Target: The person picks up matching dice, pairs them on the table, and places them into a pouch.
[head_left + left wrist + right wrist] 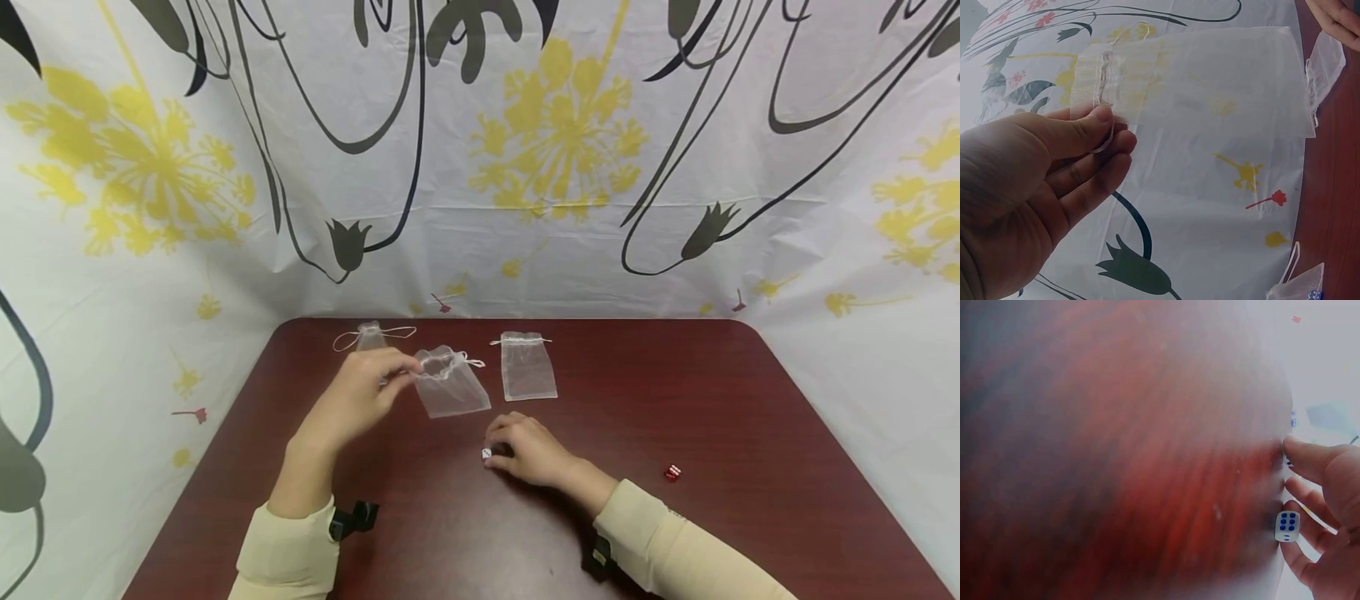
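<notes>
My left hand (354, 393) pinches the top of a sheer drawstring bag (459, 395) between thumb and fingers. In the left wrist view the bag (1222, 81) hangs out flat, its cord by the thumb. My right hand (531, 448) is low over the table, fingers curled, with a white die (487, 453) at the thumb and fingertips. From the right wrist, that die (1288, 462) is mostly hidden by the thumb, while a second white die (1287, 527) with blue pips shows large beside the other curled fingers.
One sheer bag (529, 371) lies flat at the back of the dark red table (637, 392). Another bag (371, 337) is partly behind my left hand, with a blue-dotted die (1314, 295) inside. A red die (672, 472) sits to the right. Patterned cloth (480, 258) hangs behind.
</notes>
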A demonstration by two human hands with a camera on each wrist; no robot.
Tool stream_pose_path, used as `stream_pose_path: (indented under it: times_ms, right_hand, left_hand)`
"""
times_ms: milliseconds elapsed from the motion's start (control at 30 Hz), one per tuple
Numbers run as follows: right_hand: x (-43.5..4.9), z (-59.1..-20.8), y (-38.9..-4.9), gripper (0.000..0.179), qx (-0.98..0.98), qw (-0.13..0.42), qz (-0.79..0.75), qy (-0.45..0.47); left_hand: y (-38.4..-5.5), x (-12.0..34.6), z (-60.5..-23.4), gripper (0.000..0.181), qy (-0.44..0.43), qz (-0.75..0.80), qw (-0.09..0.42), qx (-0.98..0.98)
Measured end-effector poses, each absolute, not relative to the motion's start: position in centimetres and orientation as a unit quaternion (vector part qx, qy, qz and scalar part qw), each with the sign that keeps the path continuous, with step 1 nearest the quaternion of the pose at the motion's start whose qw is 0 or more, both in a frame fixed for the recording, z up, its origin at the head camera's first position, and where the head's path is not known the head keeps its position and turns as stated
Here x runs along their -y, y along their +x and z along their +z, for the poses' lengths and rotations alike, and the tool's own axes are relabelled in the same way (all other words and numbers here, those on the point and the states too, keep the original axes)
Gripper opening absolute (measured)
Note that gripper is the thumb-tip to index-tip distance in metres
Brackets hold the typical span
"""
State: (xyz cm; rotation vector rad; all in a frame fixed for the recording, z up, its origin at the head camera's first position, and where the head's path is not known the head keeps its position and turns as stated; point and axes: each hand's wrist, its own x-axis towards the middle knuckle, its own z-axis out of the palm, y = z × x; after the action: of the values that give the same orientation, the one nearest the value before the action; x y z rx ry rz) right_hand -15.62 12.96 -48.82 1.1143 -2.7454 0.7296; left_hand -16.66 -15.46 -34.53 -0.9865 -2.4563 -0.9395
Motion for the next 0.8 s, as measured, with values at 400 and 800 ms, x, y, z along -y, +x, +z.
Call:
stream_pose_path:
  times_ms: [400, 800]
  right_hand:
    - [-14.5, -45.0, -16.7, 0.008, 0.880, 0.096, 0.309, 0.348]
    - [-16.3, -36.5, -18.3, 0.012, 0.862, 0.150, 0.342, 0.342]
  left_hand:
    - [-16.8, 15.8, -34.7, 0.014, -0.357, -0.319, 0.184, 0.858]
    - [-17.2, 14.6, -34.9, 0.013, -0.381, -0.289, 0.165, 0.862]
